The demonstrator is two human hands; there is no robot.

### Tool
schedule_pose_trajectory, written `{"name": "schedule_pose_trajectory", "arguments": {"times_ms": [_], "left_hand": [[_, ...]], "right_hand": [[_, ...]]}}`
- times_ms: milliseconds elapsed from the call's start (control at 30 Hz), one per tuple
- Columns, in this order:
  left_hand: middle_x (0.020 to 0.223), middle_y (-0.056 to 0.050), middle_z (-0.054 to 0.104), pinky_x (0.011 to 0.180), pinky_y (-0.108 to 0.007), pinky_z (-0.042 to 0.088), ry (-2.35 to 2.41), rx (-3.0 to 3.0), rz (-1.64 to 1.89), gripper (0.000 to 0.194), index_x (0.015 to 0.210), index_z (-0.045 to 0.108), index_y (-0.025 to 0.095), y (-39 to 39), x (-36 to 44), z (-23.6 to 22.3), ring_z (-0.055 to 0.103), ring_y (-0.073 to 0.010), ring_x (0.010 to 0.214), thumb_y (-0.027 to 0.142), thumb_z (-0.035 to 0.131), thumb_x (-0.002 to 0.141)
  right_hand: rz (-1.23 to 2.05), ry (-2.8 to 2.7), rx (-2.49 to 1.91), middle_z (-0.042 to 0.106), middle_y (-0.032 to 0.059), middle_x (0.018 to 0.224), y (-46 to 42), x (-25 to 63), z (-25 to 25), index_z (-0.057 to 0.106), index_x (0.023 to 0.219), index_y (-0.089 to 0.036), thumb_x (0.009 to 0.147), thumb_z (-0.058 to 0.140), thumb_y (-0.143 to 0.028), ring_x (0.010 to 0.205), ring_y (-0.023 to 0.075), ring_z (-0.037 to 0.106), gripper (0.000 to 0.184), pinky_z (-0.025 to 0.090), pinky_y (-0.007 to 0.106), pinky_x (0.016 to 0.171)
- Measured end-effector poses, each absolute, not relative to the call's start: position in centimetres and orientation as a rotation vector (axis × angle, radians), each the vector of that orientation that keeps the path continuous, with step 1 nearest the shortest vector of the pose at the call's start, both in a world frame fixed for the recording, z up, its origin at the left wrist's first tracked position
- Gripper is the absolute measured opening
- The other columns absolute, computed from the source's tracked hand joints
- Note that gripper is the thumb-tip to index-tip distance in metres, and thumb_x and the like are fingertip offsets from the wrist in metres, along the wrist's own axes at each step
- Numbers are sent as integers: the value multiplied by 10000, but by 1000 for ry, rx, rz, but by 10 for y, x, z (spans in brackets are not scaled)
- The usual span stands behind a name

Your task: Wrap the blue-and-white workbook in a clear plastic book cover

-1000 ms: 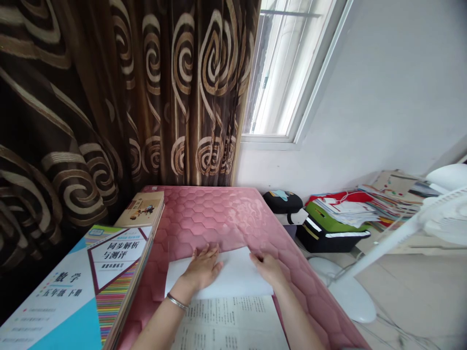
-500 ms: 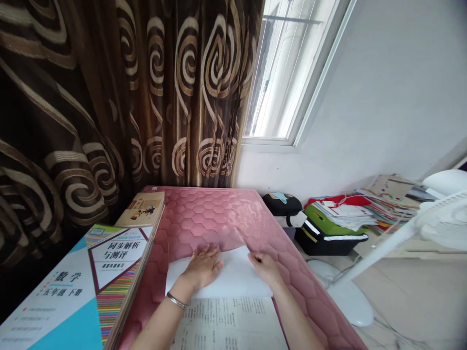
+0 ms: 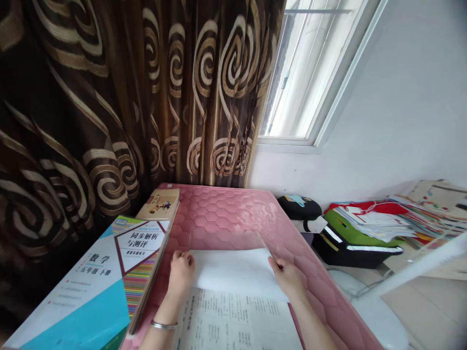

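A printed paper sheet (image 3: 233, 277) lies on the pink quilted table top (image 3: 222, 218), its far part folded over so a blank white face shows. My left hand (image 3: 180, 272), with a silver bracelet on the wrist, curls its fingers closed on the sheet's left edge. My right hand (image 3: 288, 277) pinches the fold's right corner between thumb and fingers. Printed text covers the near part of the sheet between my forearms.
A stack of workbooks (image 3: 105, 272) sits on the table's left side, a smaller book (image 3: 158, 204) behind it. A brown swirl curtain (image 3: 127, 97) hangs behind. Right of the table are a black bag (image 3: 299, 206), piled papers (image 3: 372, 221) and a white fan base (image 3: 375, 316).
My left hand slid from lying flat on the white fold to gripping the sheet's left edge. My right hand stayed at the right corner. The camera view shifted left.
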State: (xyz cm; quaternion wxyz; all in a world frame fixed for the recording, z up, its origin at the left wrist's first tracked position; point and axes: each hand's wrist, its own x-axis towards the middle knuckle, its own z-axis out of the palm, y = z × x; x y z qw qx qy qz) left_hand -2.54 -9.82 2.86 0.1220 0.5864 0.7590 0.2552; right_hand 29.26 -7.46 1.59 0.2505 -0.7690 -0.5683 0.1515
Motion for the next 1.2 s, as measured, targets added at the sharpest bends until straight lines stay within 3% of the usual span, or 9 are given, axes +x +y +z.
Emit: {"name": "schedule_pose_trajectory", "arguments": {"times_ms": [300,500,767,933,1200], "left_hand": [[706,-39,674,681,-268,464,2012,1220,1204,88,691,562,192,-102,-37,22,646,-184,714,185,525,771],[511,22,519,567,-269,391,1927,1122,1291,234,556,474,215,-107,-36,26,534,-162,555,347,514,745],[527,43,479,569,-254,367,1926,1110,1317,219,577,454,217,-107,-36,18,484,-137,559,384,537,692],[478,52,405,536,-248,339,1813,1143,1302,309,517,407,226,-109,-32,19,421,-123,530,460,519,685],[538,30,480,555,-272,361,1914,1115,1465,338,604,438,225,-114,-28,13,456,-142,545,548,513,668]], "right_hand": [[394,-1470,-1979,663,72,576,-87,297,-3,473,503,-268,765,423,-538,652,251,629,380,414,308,568],[416,-1348,-1840,664,80,598,-91,295,-7,524,585,-244,747,431,-628,626,240,605,427,422,300,570],[447,-1328,-1850,642,65,561,-91,295,-10,520,537,-243,727,460,-620,587,224,576,426,407,298,545],[458,-1310,-1855,627,52,531,-89,296,-12,526,524,-237,717,475,-626,566,215,568,438,399,290,532],[404,-1291,-1703,620,35,517,-93,298,-15,584,578,-204,746,523,-629,535,190,549,461,397,274,516]]}}
